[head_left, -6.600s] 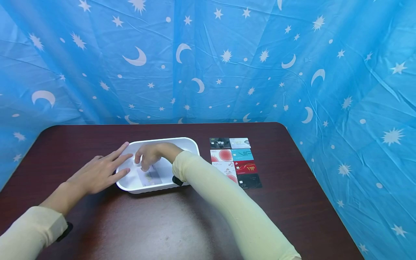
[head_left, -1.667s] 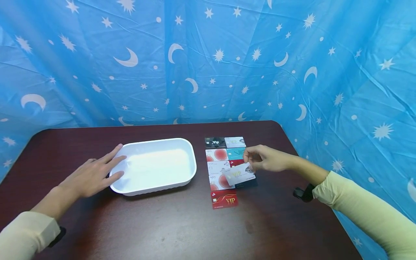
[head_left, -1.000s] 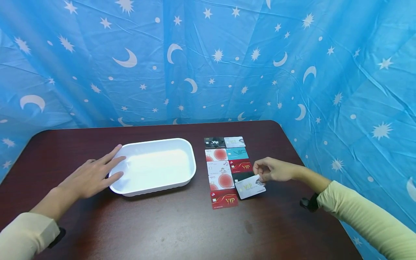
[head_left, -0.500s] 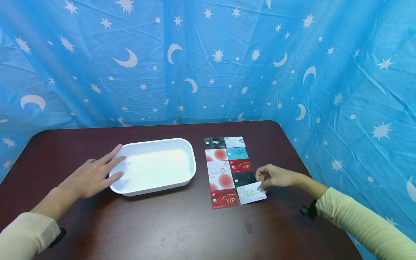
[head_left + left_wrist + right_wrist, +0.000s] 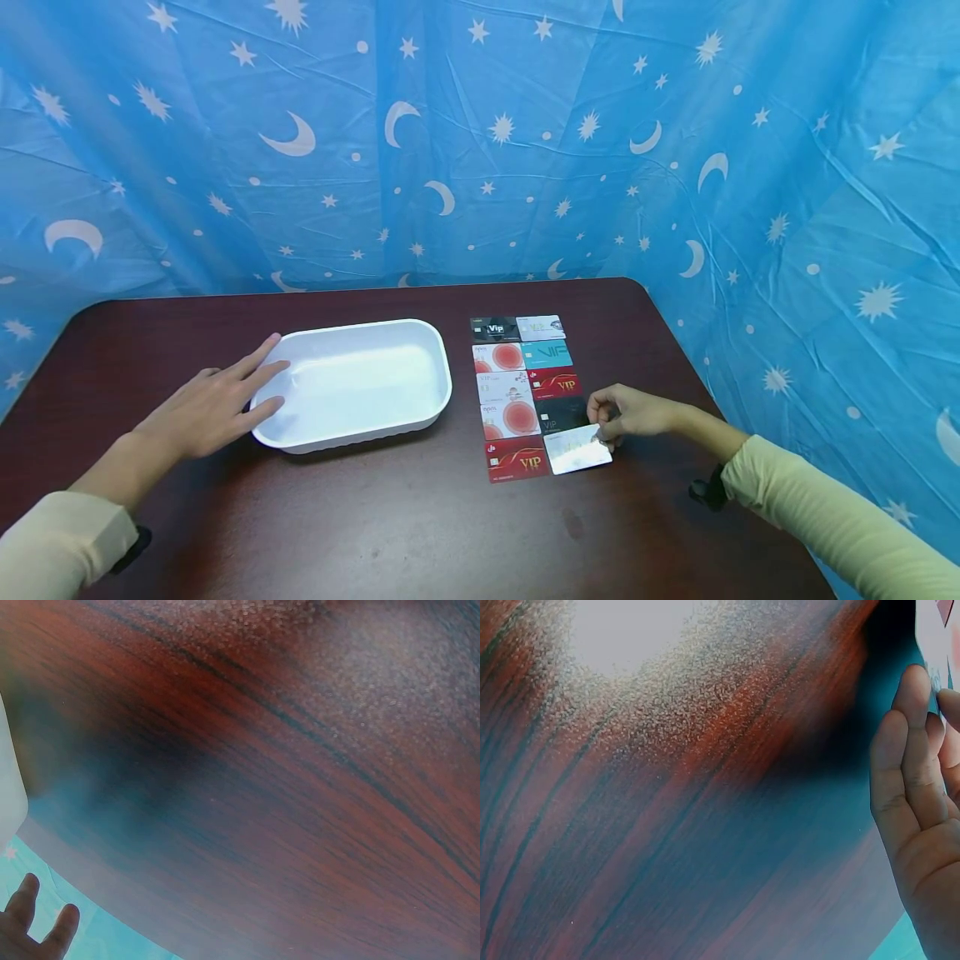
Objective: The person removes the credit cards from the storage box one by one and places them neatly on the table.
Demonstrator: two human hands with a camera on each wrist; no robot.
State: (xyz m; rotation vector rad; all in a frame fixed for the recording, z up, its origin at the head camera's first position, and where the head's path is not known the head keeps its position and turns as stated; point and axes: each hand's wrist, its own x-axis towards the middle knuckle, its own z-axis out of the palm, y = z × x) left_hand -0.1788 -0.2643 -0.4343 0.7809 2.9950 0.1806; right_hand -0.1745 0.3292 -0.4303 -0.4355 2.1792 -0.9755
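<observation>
My right hand (image 5: pixel 633 412) pinches the right edge of a glossy white-silver VIP card (image 5: pixel 576 450) between thumb and fingers. The card is low over or on the table, below a black VIP card (image 5: pixel 561 414) and to the right of a red VIP card (image 5: pixel 517 460). In the right wrist view, the fingertips (image 5: pixel 913 694) meet at the card's edge. My left hand (image 5: pixel 213 408) has its fingers spread, with the tips at the left rim of a white plastic tray (image 5: pixel 341 439). In the left wrist view only two fingers show.
Cards lie in two columns right of the tray, among them a teal card (image 5: pixel 547 354), another red card (image 5: pixel 555 384) and a white card with red circles (image 5: pixel 510 420). The dark wooden table (image 5: pixel 420 525) ends at a blue star-patterned curtain (image 5: pixel 480 150).
Earlier my right hand reached into the tray. Since then a red card was added to the left column, and the white-silver card came down below the black one. My left hand stayed at the tray.
</observation>
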